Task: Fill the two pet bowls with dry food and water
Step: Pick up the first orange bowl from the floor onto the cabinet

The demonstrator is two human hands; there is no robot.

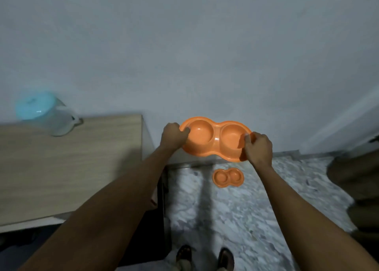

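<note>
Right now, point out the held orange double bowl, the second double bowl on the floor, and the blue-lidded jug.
held orange double bowl (215, 134), head view, ridge between its two wells
second double bowl on the floor (228, 177), head view, its centre
blue-lidded jug (35, 105), head view, its lid

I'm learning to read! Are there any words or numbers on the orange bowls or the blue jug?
None can be read.
Held orange double bowl: plain, no writing shows.
Second orange double bowl on the floor: too small to tell.
Jug with blue lid on the table: blurred, no label readable.
</note>
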